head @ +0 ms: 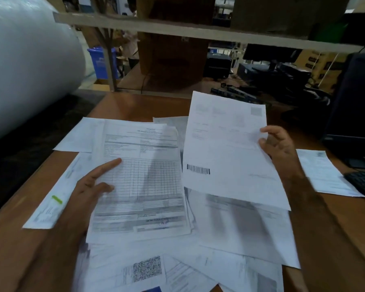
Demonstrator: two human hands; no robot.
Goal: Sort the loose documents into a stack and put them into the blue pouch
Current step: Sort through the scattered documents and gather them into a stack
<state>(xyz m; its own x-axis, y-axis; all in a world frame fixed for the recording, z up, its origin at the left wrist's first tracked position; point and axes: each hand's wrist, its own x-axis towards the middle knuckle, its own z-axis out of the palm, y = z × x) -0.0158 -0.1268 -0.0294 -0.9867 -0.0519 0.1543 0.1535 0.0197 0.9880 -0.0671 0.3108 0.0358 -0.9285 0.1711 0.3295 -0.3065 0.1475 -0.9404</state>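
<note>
Two upright document sheets (228, 148), long axes vertical

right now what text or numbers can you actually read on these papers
None legible.
Gridded form under left hand: print blurred.
Barcode sheet in right hand: bars only, no readable digits.
QR-code sheet: text blurred.
Green-marked slip: too small.

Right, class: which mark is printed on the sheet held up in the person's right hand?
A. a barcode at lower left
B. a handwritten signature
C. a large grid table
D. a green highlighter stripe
A: the sheet pinched by the right hand has a barcode at its lower left.
</note>
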